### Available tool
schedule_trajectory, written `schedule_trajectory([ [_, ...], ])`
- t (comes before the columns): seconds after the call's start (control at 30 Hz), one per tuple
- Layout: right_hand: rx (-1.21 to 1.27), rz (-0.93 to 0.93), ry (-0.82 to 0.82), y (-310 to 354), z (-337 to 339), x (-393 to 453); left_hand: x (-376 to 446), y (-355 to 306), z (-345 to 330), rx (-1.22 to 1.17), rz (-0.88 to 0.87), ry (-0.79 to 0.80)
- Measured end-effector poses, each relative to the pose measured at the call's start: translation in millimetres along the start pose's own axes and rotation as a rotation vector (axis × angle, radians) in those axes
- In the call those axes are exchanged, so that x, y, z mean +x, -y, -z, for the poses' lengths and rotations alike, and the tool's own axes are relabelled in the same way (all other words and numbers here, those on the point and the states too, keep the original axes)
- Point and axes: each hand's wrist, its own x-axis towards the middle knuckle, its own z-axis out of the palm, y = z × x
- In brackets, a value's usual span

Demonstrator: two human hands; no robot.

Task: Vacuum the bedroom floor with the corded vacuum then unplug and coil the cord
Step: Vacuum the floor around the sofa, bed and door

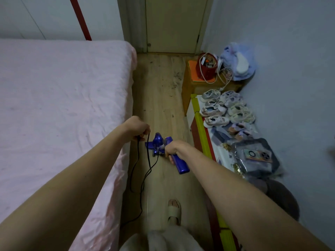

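A blue corded vacuum [159,144] stands in the narrow strip of wooden floor [161,98] between bed and shelf. My right hand [174,150] grips its blue handle [180,164], which points back toward me. My left hand [138,128] is held out over the bed's edge and holds a loop of the black cord [145,175] up off the floor. The cord hangs from that hand in loops, runs to the vacuum body and trails down along the bed toward the lower left. Dark dirt specks lie on the floor ahead near the door.
A pink bed [59,109] fills the left side. On the right are a low shelf [203,134] with several shoes [224,109], a wooden stand with a red bag [207,67] and bagged items. A closed door [174,24] ends the aisle. My slippered foot [174,211] is below.
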Motion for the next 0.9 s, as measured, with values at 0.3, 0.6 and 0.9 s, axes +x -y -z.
schedule_trajectory([
  [0.3,-0.108,0.054,0.006,55,90,111,124,-78,12,-0.025,0.088,-0.07],
  [0.6,-0.043,0.113,0.046,144,115,181,208,-111,42,-0.04,0.151,-0.159],
  [0.9,-0.013,0.1,0.073,234,124,229,289,-127,93,-0.054,0.201,-0.159],
])
